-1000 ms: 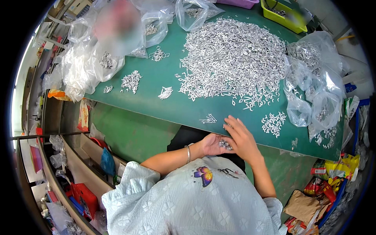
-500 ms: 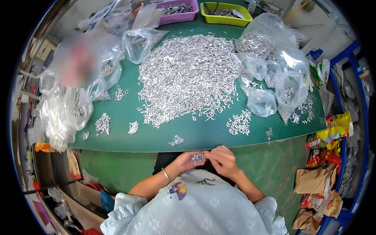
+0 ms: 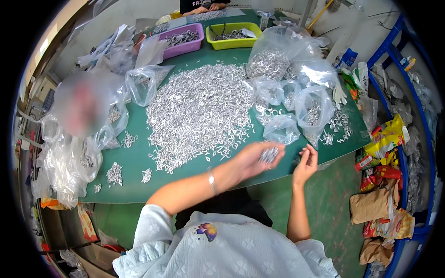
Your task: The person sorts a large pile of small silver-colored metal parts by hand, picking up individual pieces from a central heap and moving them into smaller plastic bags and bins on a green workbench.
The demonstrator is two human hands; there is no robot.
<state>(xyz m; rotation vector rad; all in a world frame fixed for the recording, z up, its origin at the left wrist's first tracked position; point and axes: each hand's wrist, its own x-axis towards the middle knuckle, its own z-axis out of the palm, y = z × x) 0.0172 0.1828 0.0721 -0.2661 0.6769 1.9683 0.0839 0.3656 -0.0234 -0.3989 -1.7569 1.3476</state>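
My left hand [image 3: 252, 162] reaches over the front right part of the green table, palm cupped around a handful of small silvery metal pieces [image 3: 268, 155]. Beside it, to the right, my right hand [image 3: 306, 166] is raised near the table edge with its fingers bent together; I cannot make out whether anything small is between them. A broad heap of silvery hook-shaped metal pieces [image 3: 199, 111] covers the middle of the table, left of and beyond my left hand. Just past both hands lies a clear plastic bag [image 3: 282, 129].
Small piles of metal parts [image 3: 114, 173] lie at the left front. Clear bags of parts [image 3: 271, 65] crowd the back right. Purple [image 3: 183, 51] and yellow-green [image 3: 234, 42] bins stand behind. Another person's hands [image 3: 208, 8] are at the far end. A blue rack [image 3: 408, 83] stands right.
Both hands have moved apart, forward and right from below the table edge, the left one carrying its handful over the tabletop. The view has shifted, bringing another person's hands in at the far end.
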